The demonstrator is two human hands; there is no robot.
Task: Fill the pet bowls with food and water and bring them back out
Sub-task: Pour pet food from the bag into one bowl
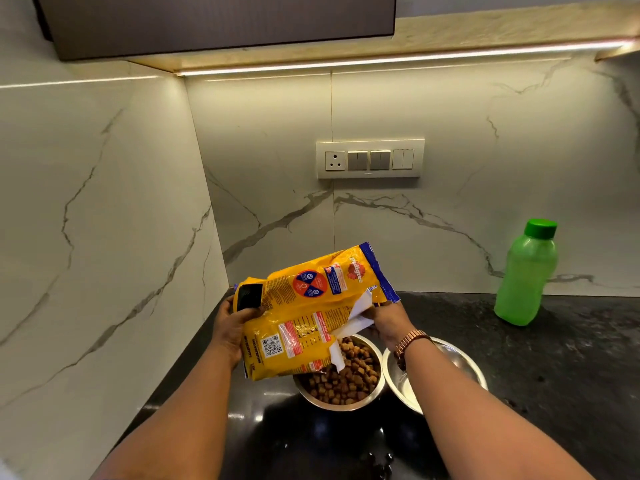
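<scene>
A yellow pet food bag (308,313) is held tilted above a steel bowl (341,405) that holds brown kibble (349,372). My left hand (230,327) grips the bag's bottom end at the left. My right hand (388,322) pinches the torn white opening at the right, just over the bowl. A second steel bowl (460,358) stands right beside the first, partly hidden by my right forearm; its contents are hard to tell. A green water bottle (524,275) with a green cap stands upright at the back right.
Both bowls sit on a dark stone counter (571,375) in a corner of white marble walls. A switch panel (370,158) is on the back wall. A dark cabinet (214,22) hangs overhead. Small wet spots lie near the counter's front.
</scene>
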